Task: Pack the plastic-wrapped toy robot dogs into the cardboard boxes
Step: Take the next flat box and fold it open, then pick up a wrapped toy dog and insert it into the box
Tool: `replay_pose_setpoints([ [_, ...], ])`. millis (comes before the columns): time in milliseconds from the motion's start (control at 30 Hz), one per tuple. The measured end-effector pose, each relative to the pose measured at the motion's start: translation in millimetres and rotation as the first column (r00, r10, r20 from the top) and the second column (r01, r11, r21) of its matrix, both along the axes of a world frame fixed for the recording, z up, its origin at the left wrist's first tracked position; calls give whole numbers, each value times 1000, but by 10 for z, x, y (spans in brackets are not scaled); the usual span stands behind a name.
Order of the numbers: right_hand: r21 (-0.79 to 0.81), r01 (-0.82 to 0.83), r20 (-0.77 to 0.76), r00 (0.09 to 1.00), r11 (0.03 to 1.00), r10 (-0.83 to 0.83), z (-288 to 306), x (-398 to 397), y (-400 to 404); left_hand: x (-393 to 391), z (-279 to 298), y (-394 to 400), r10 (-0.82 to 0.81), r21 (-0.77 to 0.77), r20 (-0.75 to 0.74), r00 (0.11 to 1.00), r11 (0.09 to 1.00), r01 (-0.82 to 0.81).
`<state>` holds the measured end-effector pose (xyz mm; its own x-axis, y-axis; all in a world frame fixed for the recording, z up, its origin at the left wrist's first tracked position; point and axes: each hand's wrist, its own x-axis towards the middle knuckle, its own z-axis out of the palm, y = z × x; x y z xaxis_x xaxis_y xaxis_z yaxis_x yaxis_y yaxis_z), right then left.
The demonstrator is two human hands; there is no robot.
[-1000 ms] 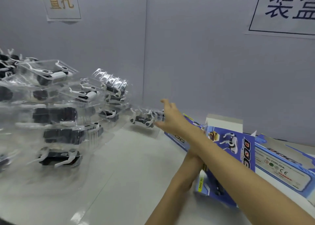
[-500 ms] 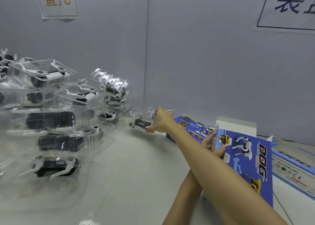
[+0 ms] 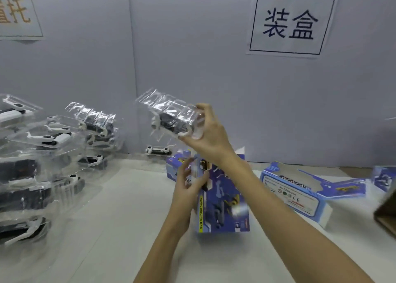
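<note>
1. Gripping a wrapped dog by its near end, the right hand holds it up in the air above the box, fingers and thumb curled round the clear plastic shell.
2. The dog inside the shell is dark with white legs; the shell juts out to the left of the right hand, tilted, with its far end higher.
3. Below the right hand, the left hand holds a blue box by its left upper edge, thumb and fingers pinching it; the box stands upright on the table.
4. The right forearm crosses in front of the box's upper right part.
5. Well to the left of both hands, a heap of wrapped dogs lies stacked on the table.
6. One more wrapped dog, a loose dog, lies flat by the wall, just beyond the left hand.
7. Right of the arms, a second box lies on its side, and behind the left hand another blue box shows partly.
8. On the wall above the right hand hangs a sign.
</note>
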<state>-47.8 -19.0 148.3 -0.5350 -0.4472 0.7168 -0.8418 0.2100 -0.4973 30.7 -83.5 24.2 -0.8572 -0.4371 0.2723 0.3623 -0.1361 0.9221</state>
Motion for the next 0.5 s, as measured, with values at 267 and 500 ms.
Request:
replay_pose_setpoints([
  [267,-540,-63,288,923,839,254,-186,38,1200,115,145,-93,153,-225,-239,959,952,-208],
  [500,-447,-121,380,872,886,310,-537,-31,1610,250,244,-200,238,-512,-280,930,782,-355],
])
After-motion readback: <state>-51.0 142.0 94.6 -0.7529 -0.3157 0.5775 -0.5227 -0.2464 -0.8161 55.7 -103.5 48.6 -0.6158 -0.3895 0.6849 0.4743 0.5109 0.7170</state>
